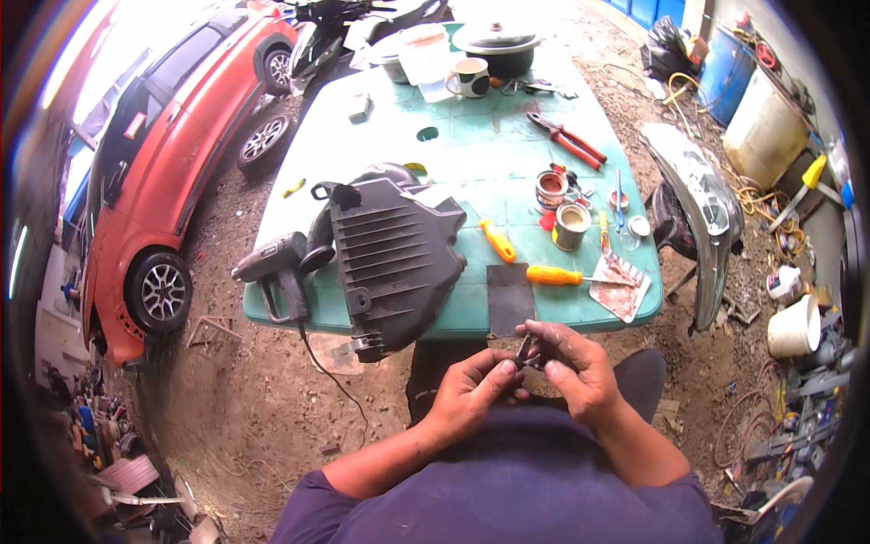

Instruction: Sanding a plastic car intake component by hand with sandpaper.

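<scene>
In front of my lap, both hands pinch a small dark piece (524, 352) whose kind is too small to make out. My left hand (476, 385) closes on it with thumb and fingers; my right hand (578, 367) grips it from the other side. Just beyond them a black sheet, like sandpaper (511, 299), lies at the edge of the green table (317, 195). Two yellow-handled screwdrivers (497, 240) rest near it, one with its tip over a stained white card (622, 288). A ribbed black plastic housing (394, 258) fills the left part of the tabletop.
A heat gun (283, 267) lies left of the housing, its cord hanging off the table. Open cans (571, 227), red-handled pliers (569, 142), a mug (468, 78) and a lidded pot (496, 45) stand farther back. A headlight (702, 204) is at the right, a red car (172, 136) at the left.
</scene>
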A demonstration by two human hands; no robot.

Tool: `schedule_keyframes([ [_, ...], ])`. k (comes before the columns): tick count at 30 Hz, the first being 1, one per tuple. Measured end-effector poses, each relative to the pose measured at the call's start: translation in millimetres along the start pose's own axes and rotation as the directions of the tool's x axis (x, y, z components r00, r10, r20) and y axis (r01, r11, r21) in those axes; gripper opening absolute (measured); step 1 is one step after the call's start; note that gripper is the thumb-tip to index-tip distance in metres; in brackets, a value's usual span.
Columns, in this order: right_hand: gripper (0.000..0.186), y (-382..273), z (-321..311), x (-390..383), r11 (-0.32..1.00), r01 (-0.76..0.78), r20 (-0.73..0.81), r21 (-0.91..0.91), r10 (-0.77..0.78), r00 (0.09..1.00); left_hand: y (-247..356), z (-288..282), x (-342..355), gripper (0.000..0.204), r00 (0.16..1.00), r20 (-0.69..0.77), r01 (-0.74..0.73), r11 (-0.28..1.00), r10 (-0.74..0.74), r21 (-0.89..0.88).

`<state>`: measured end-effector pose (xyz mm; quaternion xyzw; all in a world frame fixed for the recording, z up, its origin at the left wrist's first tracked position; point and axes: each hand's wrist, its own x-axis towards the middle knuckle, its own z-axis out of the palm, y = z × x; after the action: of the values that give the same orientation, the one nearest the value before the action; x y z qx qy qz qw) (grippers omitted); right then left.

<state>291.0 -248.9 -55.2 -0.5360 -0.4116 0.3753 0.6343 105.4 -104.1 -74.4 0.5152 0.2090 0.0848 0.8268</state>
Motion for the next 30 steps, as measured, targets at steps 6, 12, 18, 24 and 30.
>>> schedule_keyframes([
  [6, 0.064, -1, -2, 12, 0.933, 0.112, 0.087, -0.342, -0.087, 0.992, 0, 3, 1, 0.034, 0.994, 0.003, -0.107, 0.993, 0.108, -0.053],
  [12, 0.066, -14, -4, 19, 0.813, 0.203, 0.138, -0.546, -0.153, 0.979, 10, -3, -1, 0.032, 0.998, -0.02, -0.064, 0.996, 0.063, -0.062],
  [18, 0.062, -8, 4, 16, 0.907, 0.072, -0.03, -0.416, -0.093, 0.995, 6, -5, 4, 0.03, 0.996, 0.001, -0.087, 0.994, 0.087, -0.062],
  [24, 0.068, 2, -2, 11, 0.853, 0.159, 0.022, -0.496, -0.171, 0.985, 4, -9, 0, 0.029, 0.999, -0.023, -0.034, 0.991, 0.032, -0.133],
  [30, 0.076, 10, 0, 3, 0.906, 0.184, -0.044, -0.382, -0.216, 0.975, 0, -7, 0, 0.024, 0.999, -0.02, -0.043, 0.995, 0.041, -0.091],
])
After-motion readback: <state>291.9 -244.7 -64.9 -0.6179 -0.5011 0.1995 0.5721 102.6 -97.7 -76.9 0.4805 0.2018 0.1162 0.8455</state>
